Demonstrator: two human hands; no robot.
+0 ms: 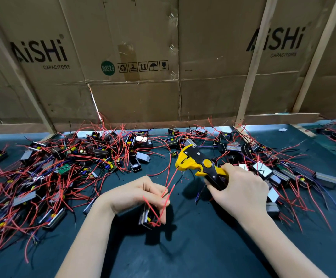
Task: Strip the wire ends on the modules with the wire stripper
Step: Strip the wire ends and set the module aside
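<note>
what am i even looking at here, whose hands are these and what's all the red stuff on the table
There is one picture, taken by a camera worn on a person's head, looking down at their own two hands. The left hand holds a small module and pinches its red wire. The right hand grips a yellow and black wire stripper, and the wire's end reaches its head. The dark table carries heaps of similar modules with red wires. Cardboard stands behind.

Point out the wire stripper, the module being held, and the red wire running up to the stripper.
wire stripper (191, 162): head view, on its yellow head.
module (146, 214): head view, on its casing below the left hand's fingers.
red wire (171, 182): head view, mid-length.
</note>
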